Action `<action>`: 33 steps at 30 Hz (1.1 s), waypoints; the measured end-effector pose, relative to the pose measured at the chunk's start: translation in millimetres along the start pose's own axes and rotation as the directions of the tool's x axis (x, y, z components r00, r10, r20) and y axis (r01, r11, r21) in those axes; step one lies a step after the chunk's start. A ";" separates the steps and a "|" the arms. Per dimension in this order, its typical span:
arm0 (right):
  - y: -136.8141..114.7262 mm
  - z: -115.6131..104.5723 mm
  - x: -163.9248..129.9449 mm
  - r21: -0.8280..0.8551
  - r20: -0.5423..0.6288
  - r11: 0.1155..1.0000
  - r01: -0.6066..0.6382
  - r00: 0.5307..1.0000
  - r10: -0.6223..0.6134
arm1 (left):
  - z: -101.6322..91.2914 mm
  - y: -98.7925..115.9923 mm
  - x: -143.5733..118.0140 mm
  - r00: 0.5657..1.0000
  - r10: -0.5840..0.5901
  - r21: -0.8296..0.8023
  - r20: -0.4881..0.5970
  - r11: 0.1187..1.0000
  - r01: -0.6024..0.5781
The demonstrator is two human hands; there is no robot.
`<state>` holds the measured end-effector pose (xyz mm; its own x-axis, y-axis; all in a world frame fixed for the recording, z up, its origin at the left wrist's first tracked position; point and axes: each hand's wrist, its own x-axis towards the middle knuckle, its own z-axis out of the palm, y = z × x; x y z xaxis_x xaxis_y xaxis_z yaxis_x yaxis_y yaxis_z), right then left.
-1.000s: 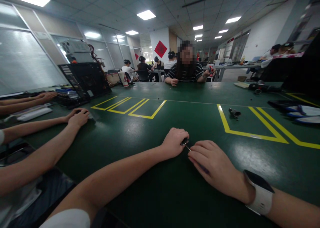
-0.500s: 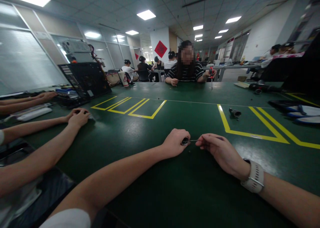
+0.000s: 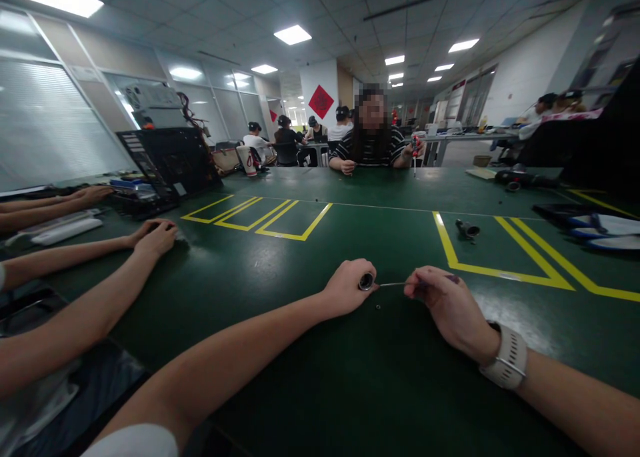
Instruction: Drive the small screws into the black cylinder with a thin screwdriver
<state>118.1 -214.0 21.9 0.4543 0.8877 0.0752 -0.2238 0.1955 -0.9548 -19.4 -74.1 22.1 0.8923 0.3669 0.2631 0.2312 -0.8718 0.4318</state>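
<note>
My left hand (image 3: 346, 287) is closed around a dark cylindrical part with a round metal-rimmed opening (image 3: 367, 281) turned toward me; its body is hidden in the fist. In my right hand (image 3: 443, 300), the fingers pinch a slim screwdriver (image 3: 393, 284) with a thin metal shaft and a purplish handle. The shaft points left, and its tip is near the fingers of my left hand, beside the opening. Whether the tip touches anything I cannot tell. A tiny ring-like piece (image 3: 378, 307) lies on the green table (image 3: 310, 377) just below my left hand.
Yellow tape (image 3: 510, 275) outlines areas on the table; a black fitting (image 3: 467, 229) sits inside one at right. Another person's hands (image 3: 156, 237) work at left. Across the table a person holds a red screwdriver (image 3: 415, 151). A dark computer case (image 3: 167, 160) stands back left.
My right hand has drawn slightly right, and more of the screwdriver shaft shows. Its tip has gone from the opening to beside it. The opening has turned more toward me.
</note>
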 end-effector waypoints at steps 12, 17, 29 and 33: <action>-4.4 7.6 -10.8 -0.509 0.205 0.843 0.172 0.976 -0.075 | 0.9 1.2 -1.3 0.986 0.166 0.131 0.008 0.977 -0.166; -1.9 3.6 -8.6 -0.484 0.166 0.860 0.162 0.982 -0.092 | 0.4 2.2 -1.4 0.985 0.172 0.148 0.022 0.974 -0.173; 5.8 -1.5 -5.3 -0.339 0.098 0.928 0.153 0.987 -0.127 | 0.1 2.8 -1.4 0.988 0.152 0.142 0.032 0.978 -0.155; 7.9 -3.2 -4.6 -0.327 0.067 0.928 0.178 0.984 -0.165 | 0.4 1.6 -1.1 0.987 0.159 0.148 0.029 0.976 -0.161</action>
<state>117.0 -217.8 13.1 0.4257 0.8694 0.2507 0.1549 0.2029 -0.9669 -19.9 -76.0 22.2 0.9287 0.2141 0.3028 0.1389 -0.9579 0.2513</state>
